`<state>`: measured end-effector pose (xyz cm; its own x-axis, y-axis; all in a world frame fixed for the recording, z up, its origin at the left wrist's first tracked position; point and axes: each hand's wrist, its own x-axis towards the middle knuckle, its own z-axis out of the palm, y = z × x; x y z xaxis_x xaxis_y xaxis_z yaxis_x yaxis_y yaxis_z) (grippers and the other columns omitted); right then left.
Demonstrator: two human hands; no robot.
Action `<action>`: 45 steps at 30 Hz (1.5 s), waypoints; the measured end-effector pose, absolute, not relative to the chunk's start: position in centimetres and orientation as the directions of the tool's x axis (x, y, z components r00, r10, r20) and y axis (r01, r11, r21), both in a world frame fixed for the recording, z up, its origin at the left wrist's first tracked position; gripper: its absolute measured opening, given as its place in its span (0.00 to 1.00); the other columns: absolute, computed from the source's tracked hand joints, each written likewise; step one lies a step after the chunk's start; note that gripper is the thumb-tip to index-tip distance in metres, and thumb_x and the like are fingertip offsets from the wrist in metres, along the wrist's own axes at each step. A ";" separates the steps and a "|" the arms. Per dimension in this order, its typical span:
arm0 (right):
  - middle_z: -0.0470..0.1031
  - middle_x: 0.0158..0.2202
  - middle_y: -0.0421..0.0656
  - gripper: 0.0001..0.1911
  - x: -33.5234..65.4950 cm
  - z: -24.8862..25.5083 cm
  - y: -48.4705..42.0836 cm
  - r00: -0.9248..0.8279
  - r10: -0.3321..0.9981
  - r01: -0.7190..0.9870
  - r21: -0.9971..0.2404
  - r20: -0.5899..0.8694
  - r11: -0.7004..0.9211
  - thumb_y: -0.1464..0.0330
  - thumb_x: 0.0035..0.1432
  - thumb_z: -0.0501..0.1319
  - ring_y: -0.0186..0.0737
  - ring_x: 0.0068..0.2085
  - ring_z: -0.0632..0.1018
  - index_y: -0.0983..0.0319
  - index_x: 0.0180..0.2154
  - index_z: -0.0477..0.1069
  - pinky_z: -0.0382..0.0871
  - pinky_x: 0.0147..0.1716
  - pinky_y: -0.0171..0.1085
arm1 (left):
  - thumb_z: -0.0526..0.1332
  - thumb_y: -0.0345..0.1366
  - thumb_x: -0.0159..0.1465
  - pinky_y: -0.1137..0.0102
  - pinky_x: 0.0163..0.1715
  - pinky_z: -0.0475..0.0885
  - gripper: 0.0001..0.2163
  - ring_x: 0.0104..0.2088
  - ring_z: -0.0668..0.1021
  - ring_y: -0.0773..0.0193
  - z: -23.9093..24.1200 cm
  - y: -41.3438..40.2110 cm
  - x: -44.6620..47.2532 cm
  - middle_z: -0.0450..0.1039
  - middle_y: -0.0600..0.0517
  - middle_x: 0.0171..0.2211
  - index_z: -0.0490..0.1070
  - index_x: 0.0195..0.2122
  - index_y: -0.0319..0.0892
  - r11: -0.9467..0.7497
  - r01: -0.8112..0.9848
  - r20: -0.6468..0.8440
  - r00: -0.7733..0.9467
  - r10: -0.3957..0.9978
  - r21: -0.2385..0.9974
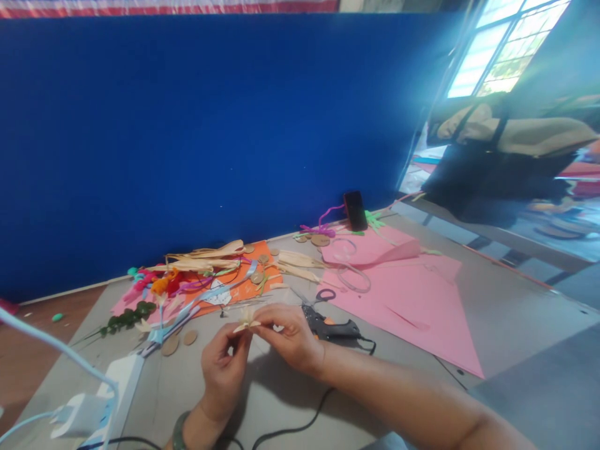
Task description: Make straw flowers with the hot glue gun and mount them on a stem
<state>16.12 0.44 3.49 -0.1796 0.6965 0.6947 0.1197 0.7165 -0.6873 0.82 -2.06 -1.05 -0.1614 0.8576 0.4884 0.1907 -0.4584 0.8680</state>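
My left hand (pixel 224 369) and my right hand (pixel 290 337) meet above the grey table (pixel 492 312). Both pinch a small pale straw flower piece (pixel 247 320) between fingertips. Just to the right of my right hand lies a black glue gun (pixel 330 327) with its cord trailing toward me. Black-handled scissors (pixel 323 294) lie behind it.
Pink paper sheets (pixel 403 294), orange paper (pixel 244 284), dried straw strips (pixel 206 256), ribbons, round wooden discs (pixel 169 345), green leaves (pixel 126 317) and a black phone (pixel 355 210) leaning on the blue wall. A white power strip (pixel 119 381) with a plugged-in charger at the left. A bag sits at the right.
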 end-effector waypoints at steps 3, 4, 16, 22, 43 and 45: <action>0.80 0.30 0.44 0.05 16.0 3.4 0.4 -0.168 0.711 0.116 -0.702 0.683 0.702 0.68 0.57 0.63 0.37 0.33 0.80 0.61 0.30 0.77 0.75 0.36 0.33 | 0.66 0.33 0.56 0.73 0.28 0.71 0.04 0.28 0.75 0.65 -1.0 -2.1 1.0 0.75 0.52 0.28 0.74 0.32 0.40 -0.402 0.129 0.421 -0.210 0.883 0.907; 0.80 0.30 0.44 0.05 16.0 3.4 0.4 -0.160 0.712 0.124 -0.702 0.683 0.701 0.68 0.57 0.64 0.37 0.32 0.80 0.61 0.30 0.77 0.75 0.35 0.33 | 0.66 0.34 0.56 0.74 0.26 0.71 0.05 0.26 0.74 0.66 -0.9 -2.1 1.1 0.74 0.52 0.26 0.74 0.32 0.40 -0.380 0.093 0.391 -0.225 0.892 0.920; 0.81 0.37 0.43 0.06 15.8 3.2 -0.3 -0.264 0.712 0.266 -0.660 0.651 0.702 0.71 0.60 0.60 0.37 0.38 0.80 0.61 0.34 0.76 0.68 0.37 0.35 | 0.67 0.36 0.56 0.76 0.16 0.68 0.07 0.16 0.71 0.70 -0.1 -1.6 1.6 0.70 0.56 0.18 0.71 0.31 0.39 -0.336 -0.103 0.302 -0.256 0.918 0.936; 0.81 0.33 0.40 0.06 15.6 3.1 -0.6 -0.259 0.739 0.352 -0.652 0.622 0.671 0.71 0.61 0.59 0.36 0.34 0.80 0.60 0.35 0.76 0.64 0.36 0.36 | 0.66 0.36 0.56 0.73 0.21 0.73 0.06 0.20 0.75 0.67 0.1 -1.6 1.6 0.74 0.53 0.22 0.73 0.31 0.39 -0.412 -0.039 0.391 -0.245 0.887 0.911; 0.81 0.33 0.42 0.03 15.9 2.4 0.3 -0.147 0.688 0.373 -0.604 0.711 0.704 0.72 0.58 0.61 0.38 0.34 0.80 0.61 0.34 0.75 0.65 0.35 0.37 | 0.58 0.31 0.62 0.66 0.39 0.75 0.09 0.38 0.79 0.58 0.0 -2.3 1.3 0.77 0.45 0.37 0.75 0.41 0.40 -0.567 0.401 0.615 0.012 0.788 0.719; 0.81 0.33 0.42 0.04 16.0 2.5 0.3 -0.154 0.675 0.386 -0.585 0.721 0.713 0.71 0.59 0.61 0.37 0.33 0.79 0.61 0.35 0.75 0.65 0.34 0.37 | 0.57 0.30 0.62 0.66 0.39 0.74 0.09 0.38 0.78 0.58 0.0 -2.2 1.2 0.76 0.45 0.37 0.74 0.41 0.41 -0.594 0.404 0.637 0.038 0.770 0.695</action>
